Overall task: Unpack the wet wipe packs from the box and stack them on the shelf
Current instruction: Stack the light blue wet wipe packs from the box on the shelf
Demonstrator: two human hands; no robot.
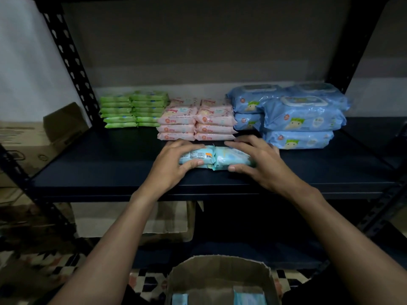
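Two light blue wet wipe packs point(214, 158) lie side by side on the dark shelf point(99, 168), near its front edge. My left hand point(174, 161) grips the left pack, fingers over its top and thumb on its front. My right hand point(257, 160) grips the right pack the same way. Below, at the bottom edge, stands the open cardboard box point(220, 276) with more light blue packs point(248, 299) showing inside.
Behind the hands sit stacks of green packs point(132, 110), pink packs point(196, 122) and large blue packs point(295, 116). Black slotted uprights point(68, 62) frame the shelf. A cardboard carton point(41, 139) stands left of the rack. Another box point(167, 221) sits under the shelf.
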